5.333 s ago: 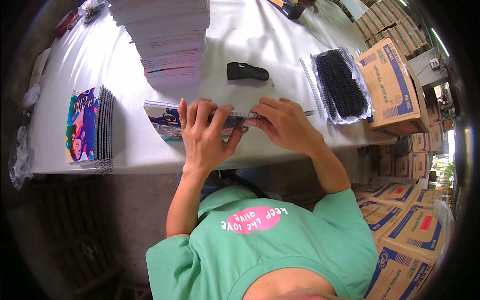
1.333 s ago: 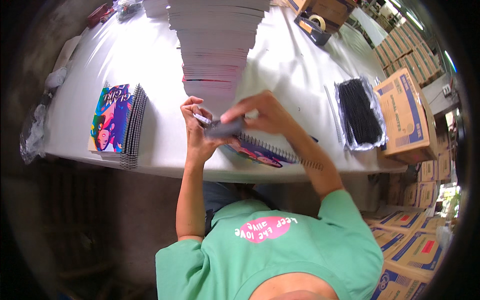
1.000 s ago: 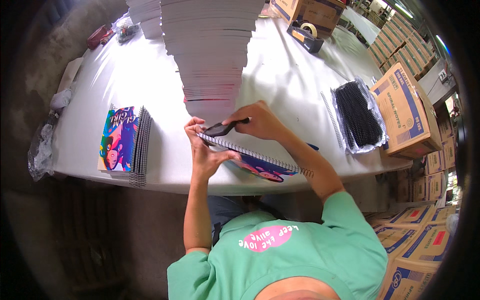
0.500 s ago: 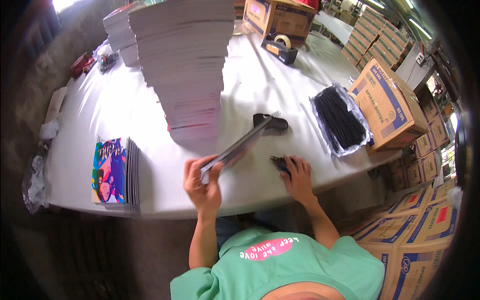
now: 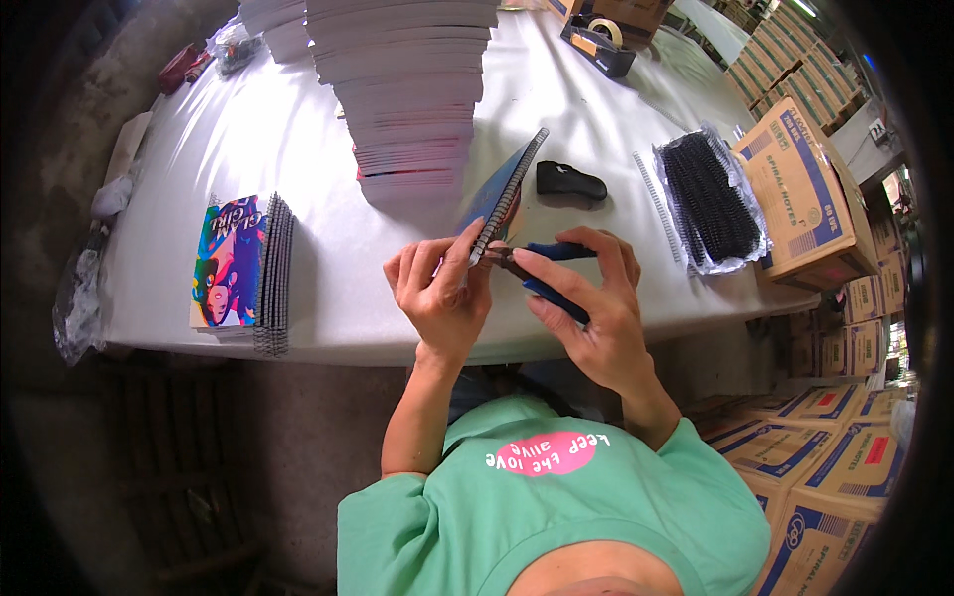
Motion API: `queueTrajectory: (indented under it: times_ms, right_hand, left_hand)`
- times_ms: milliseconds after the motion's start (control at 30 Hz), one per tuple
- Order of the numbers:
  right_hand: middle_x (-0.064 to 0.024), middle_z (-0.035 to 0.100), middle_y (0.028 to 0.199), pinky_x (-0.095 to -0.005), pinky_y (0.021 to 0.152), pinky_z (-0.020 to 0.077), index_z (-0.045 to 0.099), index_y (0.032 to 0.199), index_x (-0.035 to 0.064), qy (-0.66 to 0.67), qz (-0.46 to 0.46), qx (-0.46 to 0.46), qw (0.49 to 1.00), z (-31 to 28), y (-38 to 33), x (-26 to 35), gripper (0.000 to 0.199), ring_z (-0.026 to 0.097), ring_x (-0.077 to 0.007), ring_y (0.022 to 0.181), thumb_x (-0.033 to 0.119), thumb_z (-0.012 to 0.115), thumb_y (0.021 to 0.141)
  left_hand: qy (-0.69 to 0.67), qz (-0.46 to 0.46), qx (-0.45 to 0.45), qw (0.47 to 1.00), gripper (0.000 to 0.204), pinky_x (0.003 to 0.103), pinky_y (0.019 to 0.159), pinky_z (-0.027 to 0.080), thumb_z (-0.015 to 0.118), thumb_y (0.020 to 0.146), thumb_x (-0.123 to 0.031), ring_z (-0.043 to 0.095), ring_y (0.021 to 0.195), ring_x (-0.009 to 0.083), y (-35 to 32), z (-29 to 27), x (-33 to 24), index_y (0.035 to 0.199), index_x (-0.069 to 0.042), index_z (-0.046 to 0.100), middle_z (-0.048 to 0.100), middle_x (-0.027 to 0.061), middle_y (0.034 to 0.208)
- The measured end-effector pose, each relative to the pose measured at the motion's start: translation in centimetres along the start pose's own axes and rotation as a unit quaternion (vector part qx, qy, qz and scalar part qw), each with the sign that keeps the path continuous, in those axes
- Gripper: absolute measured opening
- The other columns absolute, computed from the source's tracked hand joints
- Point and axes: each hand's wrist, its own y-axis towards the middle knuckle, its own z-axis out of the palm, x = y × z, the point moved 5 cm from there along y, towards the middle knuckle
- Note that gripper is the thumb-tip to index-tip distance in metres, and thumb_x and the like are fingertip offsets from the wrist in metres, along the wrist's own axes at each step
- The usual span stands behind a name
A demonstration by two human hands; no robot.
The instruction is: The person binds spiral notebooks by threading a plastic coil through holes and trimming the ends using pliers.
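Note:
My left hand point(image 5: 442, 283) grips a spiral notebook point(image 5: 509, 184) by its near end, holding it tilted above the table with the wire coil facing right. In my right hand point(image 5: 606, 313) is a pair of pliers point(image 5: 556, 288) with dark blue handles, spread apart between my fingers. The jaws meet the near end of the coil, close to my left fingertips; whether they bite on the wire is too small to tell. Just beyond the pliers a black stapler-like object point(image 5: 571, 181) lies on the table.
A tall paper stack point(image 5: 407, 99) stands behind the notebook. Finished-looking spiral notebooks point(image 5: 229, 263) are piled at left. To the right lie a plastic bag of black coils point(image 5: 701, 199) and a cardboard box point(image 5: 805, 194). A tape dispenser point(image 5: 601, 50) sits at the back; more cartons point(image 5: 805, 457) stand lower right.
My right hand has lifted the pliers off the table and brought them to the notebook's coil. My left hand has turned the notebook more upright and moved right. The view has shifted.

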Motion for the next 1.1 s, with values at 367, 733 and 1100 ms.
queueTrajectory:
  times_ms: [367,733,1100]
  right_hand:
    - [-0.0094,0.055,0.099,-0.0346,0.076,0.0446,0.053,0.126,0.0217,0.343,0.187,0.196,0.899,1.2,-1.5,-2.1,0.038,0.053,-0.0224,0.090,0.027,0.057,0.089]
    - [-0.0156,0.045,0.119,-0.0551,0.098,0.0288,0.045,0.133,0.0241,-0.099,0.134,0.198,0.966,5.9,-6.0,-8.3,0.047,0.043,-0.0333,0.112,0.032,0.055,0.088]
    - [-0.0092,0.039,0.136,-0.0372,0.104,0.0283,0.030,0.139,0.0077,0.472,0.146,0.047,0.868,12.2,2.5,-5.4,0.061,0.036,-0.0199,0.127,0.027,0.058,0.088]
  left_hand:
    - [0.018,0.077,-0.042,0.996,0.040,0.029,0.070,0.036,0.075,0.059,-0.008,0.051,0.067,0.0135,-1.1,0.7,-0.4,0.099,-0.012,0.070,0.061,-0.0031,0.077]
    - [-0.151,-0.134,-0.160,0.966,0.060,0.020,0.060,0.039,0.067,0.085,-0.016,0.048,0.068,0.0083,-0.7,-3.1,5.1,0.133,-0.003,0.034,0.056,0.0043,0.079]
    - [-0.379,-0.248,-0.226,0.862,0.050,0.023,0.078,0.044,0.046,0.096,-0.021,0.051,0.082,0.0083,-0.7,-12.3,6.7,0.138,-0.013,0.020,0.054,0.0081,0.092]
